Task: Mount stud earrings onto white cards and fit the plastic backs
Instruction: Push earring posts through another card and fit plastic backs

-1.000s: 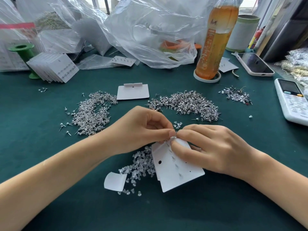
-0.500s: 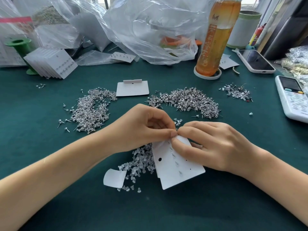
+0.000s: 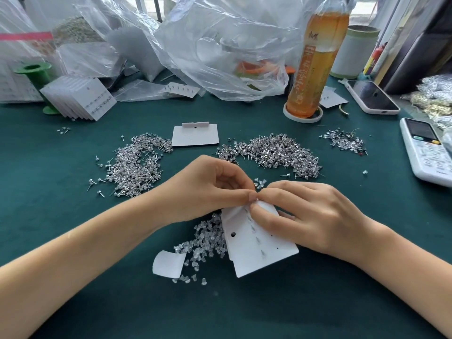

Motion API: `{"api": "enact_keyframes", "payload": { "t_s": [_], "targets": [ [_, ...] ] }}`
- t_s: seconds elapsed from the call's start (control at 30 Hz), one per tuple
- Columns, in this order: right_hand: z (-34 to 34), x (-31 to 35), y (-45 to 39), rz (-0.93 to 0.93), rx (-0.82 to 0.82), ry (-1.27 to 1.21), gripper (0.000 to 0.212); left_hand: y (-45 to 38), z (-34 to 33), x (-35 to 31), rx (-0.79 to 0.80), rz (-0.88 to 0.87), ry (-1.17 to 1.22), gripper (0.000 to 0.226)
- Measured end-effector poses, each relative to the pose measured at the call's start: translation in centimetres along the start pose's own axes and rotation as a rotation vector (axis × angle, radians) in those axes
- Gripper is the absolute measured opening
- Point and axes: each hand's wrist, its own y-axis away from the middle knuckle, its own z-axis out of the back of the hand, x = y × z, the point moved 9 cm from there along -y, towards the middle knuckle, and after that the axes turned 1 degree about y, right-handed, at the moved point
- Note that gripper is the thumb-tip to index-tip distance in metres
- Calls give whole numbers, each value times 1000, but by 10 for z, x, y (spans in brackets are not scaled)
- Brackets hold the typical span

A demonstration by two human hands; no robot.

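While the white card (image 3: pixel 259 248) lies tilted on the green table (image 3: pixel 318 302), its top edge is pinched by the right hand (image 3: pixel 315 216). A tiny piece, too small to name, is pinched by the left hand (image 3: pixel 210 189) there. Plastic backs (image 3: pixel 205 241) lie just beside the card, and 2 stud piles (image 3: pixel 274 152) behind.

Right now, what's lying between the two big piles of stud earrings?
In the head view, a blank white card lies on the green cloth between the left stud pile and the right stud pile.
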Motion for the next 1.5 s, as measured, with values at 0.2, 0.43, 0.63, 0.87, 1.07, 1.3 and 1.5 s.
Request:
{"api": "enact_keyframes", "payload": {
  "t_s": [0.2, 0.43, 0.63, 0.87, 1.07, 1.3, 1.5],
  "targets": [
    [-1, 0, -1, -13, -8, 31, 13, 0, 0, 1, 19, 11, -44, 7],
    [-24, -64, 30, -1047, -156, -974, 20, -4, 27, 3, -202, 81, 204, 47],
    [-44, -55, 34, -1267, -102, -1441, 16, -2, 12, 3, -101, 79, 142, 31],
    [-44, -55, 35, -1307, -131, -1531, 18, -3, 12, 5, -104, 96, 252, 32],
    [-46, -57, 40, -1344, -145, -1485, 30, -5, 13, 6, -106, 66, 218, 31],
    [-39, -73, 47, -1383, -307, -1411, 31, -6, 31, -1, -239, -89, -86, 26],
    [-40, -78, 52, -1409, -369, -1384, 31, -5, 34, -1, -147, -113, -455, 4]
  ]
}}
